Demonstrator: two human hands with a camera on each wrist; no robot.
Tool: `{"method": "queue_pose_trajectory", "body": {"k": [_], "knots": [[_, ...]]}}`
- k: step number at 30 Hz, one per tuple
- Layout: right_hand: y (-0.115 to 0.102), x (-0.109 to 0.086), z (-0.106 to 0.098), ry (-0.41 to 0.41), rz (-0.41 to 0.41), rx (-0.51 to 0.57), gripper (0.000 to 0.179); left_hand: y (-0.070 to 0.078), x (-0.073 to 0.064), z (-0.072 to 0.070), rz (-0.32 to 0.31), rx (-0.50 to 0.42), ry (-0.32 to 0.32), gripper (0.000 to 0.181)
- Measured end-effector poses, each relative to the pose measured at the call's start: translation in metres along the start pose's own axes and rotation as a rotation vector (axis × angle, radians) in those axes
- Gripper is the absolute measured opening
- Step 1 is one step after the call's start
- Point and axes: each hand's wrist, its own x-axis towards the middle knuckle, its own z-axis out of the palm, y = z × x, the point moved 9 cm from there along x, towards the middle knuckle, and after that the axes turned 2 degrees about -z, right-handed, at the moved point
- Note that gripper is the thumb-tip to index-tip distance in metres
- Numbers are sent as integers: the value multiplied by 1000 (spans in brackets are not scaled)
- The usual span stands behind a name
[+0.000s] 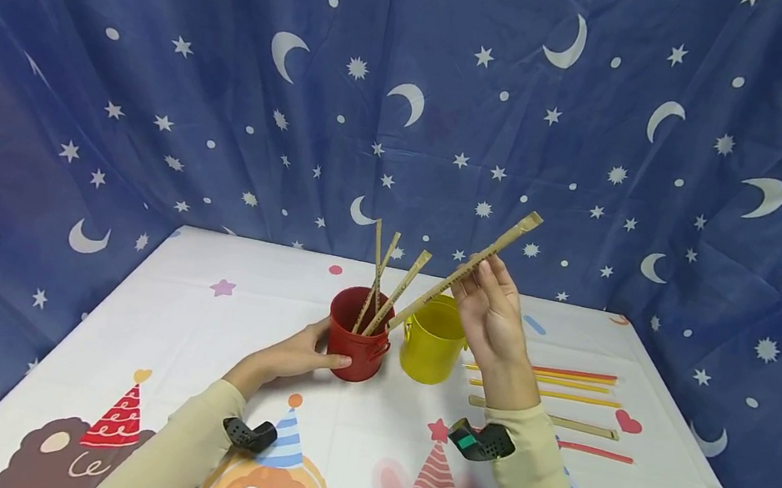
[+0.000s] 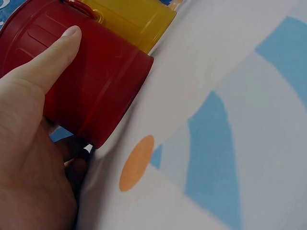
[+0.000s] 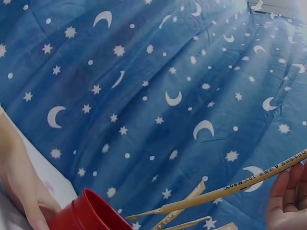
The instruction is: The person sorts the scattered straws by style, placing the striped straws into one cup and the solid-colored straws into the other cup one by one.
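Note:
My left hand grips the side of a small red bucket; its thumb lies across the front wall in the left wrist view, and the other fingers are partly hidden behind. Three paper-wrapped straws lean inside the bucket, their tops sticking out. Above the table, my right hand pinches another paper-wrapped straw between thumb and fingers. That straw slants down to the left, its lower end near the red bucket's rim. Printed text runs along it in the right wrist view.
Beside the red bucket stands a yellow bucket, partly behind the right hand. Right of it, several yellow and red straws lie on the table with one paper-wrapped straw. A blue curtain hangs along the table's back edge.

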Motion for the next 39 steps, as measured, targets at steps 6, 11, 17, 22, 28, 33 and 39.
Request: {"method": "queue_pose_trajectory", "body": {"k": [6,11,17,22,28,33,39], "knots": [[14,6,-9,79,1,-52,17,1,-1,0,-4,-8,-1,95],[29,5,-14,124,17,-138,21,0,0,0,-9,-2,0,95],[42,1,-21,176,29,-286,33,-1,0,1,-9,9,-1,95],[48,0,-28,213,36,-377,34,-1,0,0,-9,0,-1,94],[53,0,-32,227,58,-450,23,-2,-1,0,-21,5,2,96],[54,-1,-34,223,58,-518,14,-1,-1,0,-21,0,3,96],[57,0,-34,180,48,-639,19,-1,0,0,-18,-4,3,95]]}}
